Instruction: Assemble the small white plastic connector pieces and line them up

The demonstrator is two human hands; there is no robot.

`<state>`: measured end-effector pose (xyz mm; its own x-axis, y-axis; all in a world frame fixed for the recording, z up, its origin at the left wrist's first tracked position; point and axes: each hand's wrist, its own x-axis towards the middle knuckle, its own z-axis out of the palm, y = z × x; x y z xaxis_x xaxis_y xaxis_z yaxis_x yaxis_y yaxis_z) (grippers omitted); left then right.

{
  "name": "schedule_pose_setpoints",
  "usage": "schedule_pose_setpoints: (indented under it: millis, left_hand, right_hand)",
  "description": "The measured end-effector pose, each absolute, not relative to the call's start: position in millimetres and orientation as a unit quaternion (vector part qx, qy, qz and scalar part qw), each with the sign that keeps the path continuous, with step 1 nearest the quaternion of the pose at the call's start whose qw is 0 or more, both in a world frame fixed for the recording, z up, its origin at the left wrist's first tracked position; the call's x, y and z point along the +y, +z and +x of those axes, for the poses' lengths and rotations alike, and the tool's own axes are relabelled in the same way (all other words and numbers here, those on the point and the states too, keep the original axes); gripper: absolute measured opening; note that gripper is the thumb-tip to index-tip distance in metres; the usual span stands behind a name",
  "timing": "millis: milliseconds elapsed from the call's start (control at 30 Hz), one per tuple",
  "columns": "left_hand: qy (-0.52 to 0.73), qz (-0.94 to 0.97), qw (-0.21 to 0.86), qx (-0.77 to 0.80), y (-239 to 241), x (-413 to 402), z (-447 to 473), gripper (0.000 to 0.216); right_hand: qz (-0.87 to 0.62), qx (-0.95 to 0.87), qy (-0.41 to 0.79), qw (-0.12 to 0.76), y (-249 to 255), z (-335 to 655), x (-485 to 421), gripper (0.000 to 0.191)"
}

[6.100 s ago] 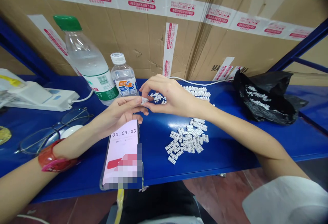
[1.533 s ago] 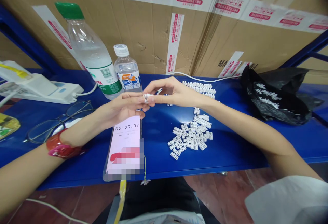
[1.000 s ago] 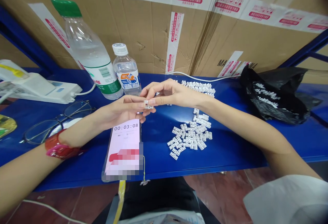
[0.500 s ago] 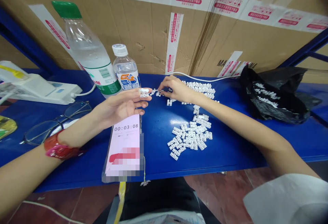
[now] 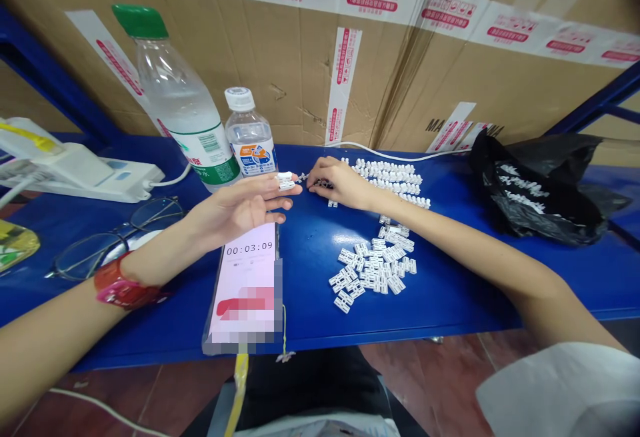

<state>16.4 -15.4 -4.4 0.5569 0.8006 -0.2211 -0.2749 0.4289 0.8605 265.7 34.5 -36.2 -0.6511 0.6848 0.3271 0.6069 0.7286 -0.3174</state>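
Observation:
My left hand [image 5: 235, 210] is palm up over the phone's top end, its thumb and forefinger pinching a small white slotted plastic piece [image 5: 285, 181]. To the right, my right hand [image 5: 344, 184] rests low on the blue tabletop with curled fingers. Its fingertips are down among tiny white plastic parts [image 5: 303, 177]; whatever they pinch is hidden. Rows of knobbly white plastic parts [image 5: 395, 176] lie behind and beside that hand. Nearer the front edge is a loose pile of flat white slotted pieces [image 5: 374, 267].
A phone [image 5: 245, 290] showing a running timer lies left of the pile. Large bottle [image 5: 185, 104], small bottle [image 5: 253, 137], glasses [image 5: 90, 250] and power strip [image 5: 115, 180] stand or lie at left. A black plastic bag [image 5: 540, 190] holding white parts is at right. Cardboard [image 5: 285, 57] closes the back.
My right hand has shifted slightly down, its fingers more curled over the small parts. My left hand still pinches the white piece. The whole view has moved slightly.

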Motion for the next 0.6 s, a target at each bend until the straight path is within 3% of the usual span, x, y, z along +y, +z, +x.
schedule_pose_setpoints:
  millis: [200, 333, 500, 600]
  left_hand:
    - [0.356, 0.400, 0.774, 0.339, -4.3, -15.1, 18.7, 0.020]
    - [0.361, 0.398, 0.765, 0.356, -3.7, -14.5, 21.1, 0.015]
    - [0.363, 0.384, 0.772, 0.353, -4.7, -13.7, 20.5, 0.015]
    - [0.367, 0.380, 0.772, 0.354, -5.3, -13.5, 19.4, 0.015]
  right_hand:
    - [-0.322, -0.891, 0.154, 0.281, -27.0, 264.3, 30.4, 0.014]
    - [-0.336, -0.880, 0.190, 0.275, -25.1, 262.4, 28.3, 0.011]
    - [-0.352, -0.899, 0.146, 0.217, -27.1, 258.8, 23.9, 0.014]
    - [-0.346, -0.902, 0.104, 0.235, -26.9, 257.5, 22.7, 0.016]
